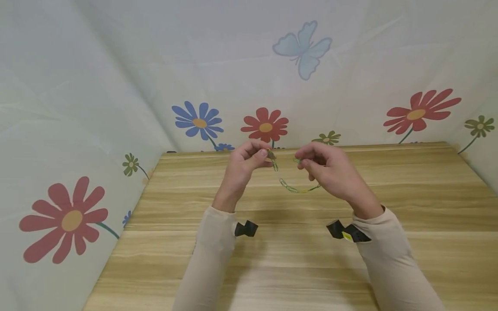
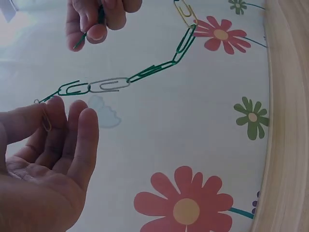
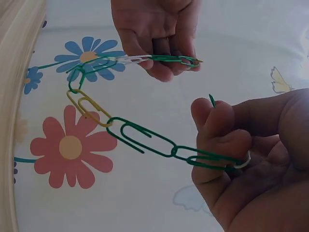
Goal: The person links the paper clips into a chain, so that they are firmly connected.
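Both hands hold up a chain of linked paper clips point(image 3: 140, 137), which sags in a curve between them over the table. Its clips are mostly green, with a yellow clip point(image 3: 90, 107) and a white clip point(image 2: 109, 85) among them. My left hand point(image 1: 243, 166) pinches a small yellow clip at one end between thumb and index finger. Between thumb and index fingertip, my right hand point(image 1: 328, 168) pinches a green clip point(image 3: 212, 100) whose tip sticks out. Its lower fingers curl about the chain's other end, where a white clip point(image 3: 245, 162) is partly hidden. A short gap separates the two hands.
Below the hands lies a wood-grain table point(image 1: 288, 259). White cloth with printed flowers and a butterfly point(image 1: 305, 49) hangs behind its back edge and along the sides. A small black device point(image 1: 246, 228) is worn at each wrist, over beige sleeves point(image 1: 212, 259).
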### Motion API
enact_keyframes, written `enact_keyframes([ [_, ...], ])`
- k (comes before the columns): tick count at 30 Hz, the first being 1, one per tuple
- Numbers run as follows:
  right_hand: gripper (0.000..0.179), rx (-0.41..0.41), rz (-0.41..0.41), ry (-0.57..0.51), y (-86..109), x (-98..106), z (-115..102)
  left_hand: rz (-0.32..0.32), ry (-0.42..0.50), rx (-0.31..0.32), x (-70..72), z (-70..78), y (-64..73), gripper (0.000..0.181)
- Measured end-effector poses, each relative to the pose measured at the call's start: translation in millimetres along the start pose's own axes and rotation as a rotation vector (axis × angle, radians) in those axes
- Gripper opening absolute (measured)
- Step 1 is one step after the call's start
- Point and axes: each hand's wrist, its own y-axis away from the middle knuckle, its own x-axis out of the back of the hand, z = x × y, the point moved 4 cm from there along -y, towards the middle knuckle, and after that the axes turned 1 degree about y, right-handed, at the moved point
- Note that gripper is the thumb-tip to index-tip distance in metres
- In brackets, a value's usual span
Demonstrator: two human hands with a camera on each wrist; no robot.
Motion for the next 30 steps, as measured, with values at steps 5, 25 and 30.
enact_keyframes([
  [5,0.015,0.048,0.05,-0.068,0.5,-1,-2,0.001,0.107,-0.025,-1.0,0.0,-1.2,0.01],
  [25,0.022,0.014,0.059,-0.322,0.8,-2,-2,-0.077,0.184,-0.037,-21.7,4.4,1.2,0.016],
  [30,0.025,0.027,0.083,-0.331,1.0,-1,-3,-0.084,0.073,-0.042,-25.9,6.8,3.8,0.01],
])
